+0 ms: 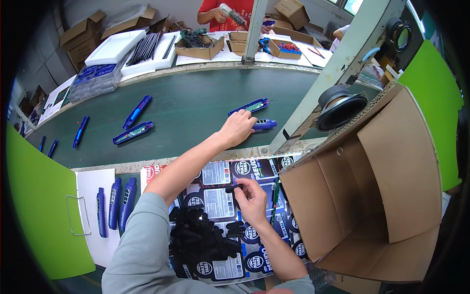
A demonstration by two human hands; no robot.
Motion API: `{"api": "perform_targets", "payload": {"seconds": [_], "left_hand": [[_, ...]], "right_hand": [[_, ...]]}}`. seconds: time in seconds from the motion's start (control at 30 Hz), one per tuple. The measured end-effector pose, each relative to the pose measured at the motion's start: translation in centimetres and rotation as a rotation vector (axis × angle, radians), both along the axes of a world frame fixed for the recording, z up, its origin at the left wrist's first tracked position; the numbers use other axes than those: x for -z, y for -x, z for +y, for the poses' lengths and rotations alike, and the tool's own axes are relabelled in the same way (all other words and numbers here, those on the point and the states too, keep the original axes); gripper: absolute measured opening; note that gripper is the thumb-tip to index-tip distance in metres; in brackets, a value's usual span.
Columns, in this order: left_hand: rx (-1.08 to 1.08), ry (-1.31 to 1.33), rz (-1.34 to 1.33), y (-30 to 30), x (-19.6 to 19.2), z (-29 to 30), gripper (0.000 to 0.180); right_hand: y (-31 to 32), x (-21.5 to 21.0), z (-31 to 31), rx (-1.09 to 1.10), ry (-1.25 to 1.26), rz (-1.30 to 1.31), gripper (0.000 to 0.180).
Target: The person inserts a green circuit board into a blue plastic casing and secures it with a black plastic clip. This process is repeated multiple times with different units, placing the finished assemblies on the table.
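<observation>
My left hand (238, 127) reaches out over the dark green conveyor belt (196, 108) and rests on a blue pen-shaped casing (265, 124); whether the fingers have closed on it I cannot tell. An open blue casing half (249, 106) lies just beyond that hand. My right hand (250, 198) is over the printed packaging cards (218, 198) near me and pinches a small black plastic part (234, 187). A heap of similar black parts (200, 237) lies to the left of that hand.
More blue casings (133, 132) lie on the belt to the left. Three blue casings (115, 203) rest on a white sheet. An open cardboard box (372, 196) stands at my right. Green panels (39, 206) flank the station. Across the belt a person in red (220, 12) holds a tool.
</observation>
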State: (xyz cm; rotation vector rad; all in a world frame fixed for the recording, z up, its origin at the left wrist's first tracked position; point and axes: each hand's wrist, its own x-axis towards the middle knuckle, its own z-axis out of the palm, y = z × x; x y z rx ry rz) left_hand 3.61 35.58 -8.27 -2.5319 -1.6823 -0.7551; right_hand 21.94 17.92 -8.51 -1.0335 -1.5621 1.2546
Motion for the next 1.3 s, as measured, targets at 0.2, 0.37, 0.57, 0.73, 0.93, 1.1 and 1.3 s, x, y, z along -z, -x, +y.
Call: {"api": "perform_targets", "payload": {"seconds": [0.2,0.37,0.57,0.73,0.93,1.1,1.3], "left_hand": [[0.025,0.363,-0.815,1.7,-3.7,-7.9,0.038],[0.005,0.710,-1.388,2.8,-5.7,-17.7,0.041],[-0.086,0.614,-1.296,1.4,-5.7,-23.4,0.043],[-0.046,0.569,-1.304,-0.2,-5.5,-24.9,0.042],[-0.027,0.462,-1.232,-1.0,-4.3,-25.3,0.041],[-0.031,0.471,-1.283,-1.1,-4.4,-25.8,0.039],[-0.114,0.427,-1.184,-1.3,-4.9,-26.2,0.030]], "right_hand": [[-0.3,0.5,0.5,-0.003,0.127,0.152,0.019],[-0.7,-0.9,0.6,0.053,0.180,0.240,0.018],[-1.2,-5.8,-0.5,0.101,-0.007,0.275,0.019],[0.3,-7.8,-1.4,0.189,-0.387,-0.077,0.018],[1.0,-8.8,-2.5,0.267,-0.572,-0.295,0.016],[0.9,-9.0,-3.1,0.268,-0.596,-0.335,0.015],[1.7,-9.1,-3.9,0.296,-0.732,-0.496,0.019]]}}
